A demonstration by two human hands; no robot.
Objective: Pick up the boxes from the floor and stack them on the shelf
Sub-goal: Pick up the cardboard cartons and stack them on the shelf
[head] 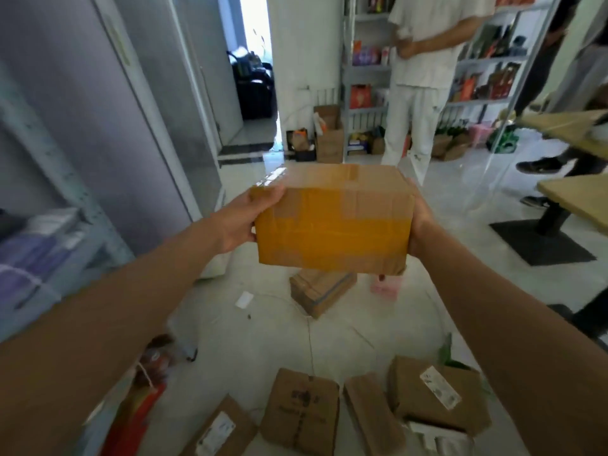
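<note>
A cardboard box wrapped in yellow-brown tape (334, 222) is held up in front of me, well above the floor. My left hand (245, 218) grips its left end, thumb over the top edge. My right hand (419, 225) grips its right end, mostly hidden behind the box. Several more cardboard boxes lie on the white floor near my feet (301, 409), (434, 393), (220, 429), and another one (320, 289) lies further out beneath the held box. A grey metal shelf (49, 245) with purple and white packs stands at my left.
A person in white (418, 80) stands ahead by stocked grey shelving (480, 64). Wooden tables on black bases (572, 195) are at the right, with another person's legs (539, 164) beside them. A doorway (253, 77) opens at the back. Red bags (141, 399) lie at lower left.
</note>
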